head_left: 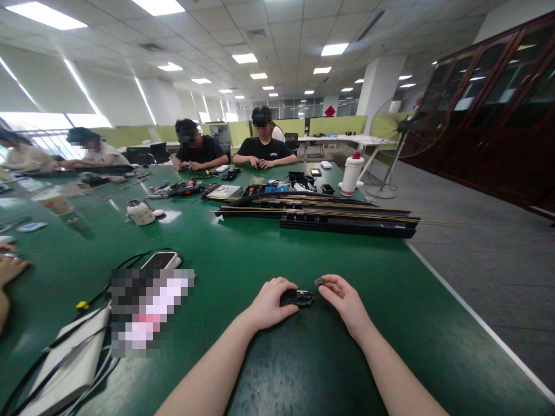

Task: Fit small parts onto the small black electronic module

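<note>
On the green tabletop [225, 260] in front of me lies a small black part [302, 298] with lighter detail on top; its exact kind is too small to make out. My left hand [274, 301] grips its left end between thumb and fingers, which hide that end. Just to the right, my right hand [342, 299] is raised a little and pinches a tiny dark piece [319, 282] between thumb and fingertips. A narrow gap separates this piece from the black part.
Long black rails [347, 225] with thin brass-coloured rods lie across the table ahead. A white bottle [351, 175] with a red cap stands behind them. Left are a power bank [161, 260], cables and a white box [73, 358]. Several people sit around; another person's hand [11, 268] shows far left.
</note>
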